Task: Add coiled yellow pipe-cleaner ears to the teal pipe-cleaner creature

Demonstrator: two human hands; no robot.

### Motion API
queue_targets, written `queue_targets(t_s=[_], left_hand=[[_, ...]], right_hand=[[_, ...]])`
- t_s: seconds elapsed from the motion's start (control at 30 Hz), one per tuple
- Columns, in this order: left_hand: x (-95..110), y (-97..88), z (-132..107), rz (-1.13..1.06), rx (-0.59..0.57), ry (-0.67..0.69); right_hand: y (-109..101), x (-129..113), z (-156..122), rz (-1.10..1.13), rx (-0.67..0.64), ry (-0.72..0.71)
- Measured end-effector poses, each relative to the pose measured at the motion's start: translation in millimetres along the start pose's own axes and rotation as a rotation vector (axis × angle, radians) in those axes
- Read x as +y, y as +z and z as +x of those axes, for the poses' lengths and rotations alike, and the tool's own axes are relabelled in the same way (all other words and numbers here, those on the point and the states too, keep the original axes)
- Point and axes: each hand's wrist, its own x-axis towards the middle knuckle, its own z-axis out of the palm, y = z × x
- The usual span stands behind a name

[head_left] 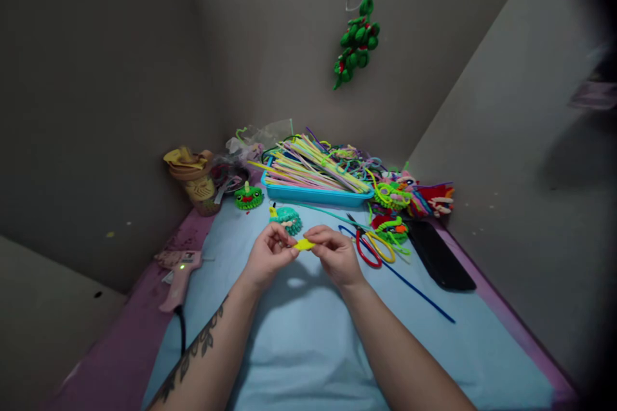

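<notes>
A small yellow piece of bent pipe cleaner (304, 244) is pinched between my two hands above the light blue cloth. My left hand (270, 255) grips its left end with thumb and fingertips. On its right end, the thumb and fingers of my right hand (336, 255) are closed. Just behind my hands lies a teal fuzzy figure (288, 220) with a yellow bit at its left. Scissors (369, 249) with one red and one yellow handle lie right of my right hand, partly over a dark blue pipe cleaner (414, 291).
A blue tray (318, 196) of pipe cleaners stands at the back. Left are a green frog-like figure (248, 196), a cup (195, 186) and a pink glue gun (179, 279) with a lit green light. Right are colourful figures (393, 196) and a black phone (441, 257).
</notes>
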Motion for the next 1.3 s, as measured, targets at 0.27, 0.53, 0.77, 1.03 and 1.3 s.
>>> queue_targets(t_s=[0.27, 0.53, 0.77, 1.03, 1.3], left_hand=[[0.3, 0.4, 0.0, 0.007, 0.0, -0.004], [4.8, 4.0, -0.2, 0.028, 0.026, -0.023], [4.5, 5.2, -0.5, 0.014, 0.028, -0.034], [3.3, 4.7, -0.2, 0.015, 0.037, -0.032], [3.5, 4.6, 0.5, 0.04, 0.046, -0.071]], right_hand=[[1.5, -0.9, -0.3, 0.007, 0.023, 0.024], [1.5, 0.2, 0.6, -0.006, 0.032, 0.028], [1.7, 0.1, 0.5, -0.017, 0.047, 0.042], [2.8, 0.3, 0.5, -0.012, 0.039, 0.026], [3.1, 1.5, -0.1, -0.038, 0.058, 0.058]])
